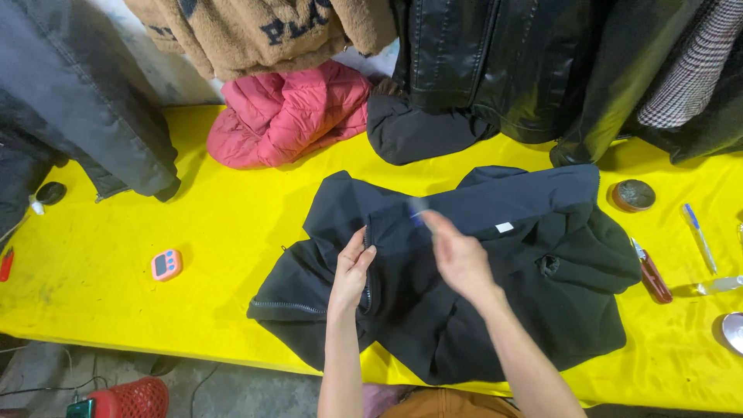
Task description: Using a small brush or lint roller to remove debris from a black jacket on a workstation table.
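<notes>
A black zip-up jacket (534,286) lies crumpled on the yellow table (116,310). My left hand (352,267) pinches the jacket's edge beside the zipper, near the collar. My right hand (457,251) hovers over the middle of the jacket, blurred, and its fingertips hold a small bluish thing (419,210) that I cannot make out. A small white label (504,227) shows on the fabric to the right of that hand.
A pink timer (166,265) lies left of the jacket. At the right are a round tin (633,195), a pen (699,236) and a red-handled tool (652,272). Hanging coats and a pink puffer jacket (290,112) crowd the back edge. A red basket (131,399) sits on the floor.
</notes>
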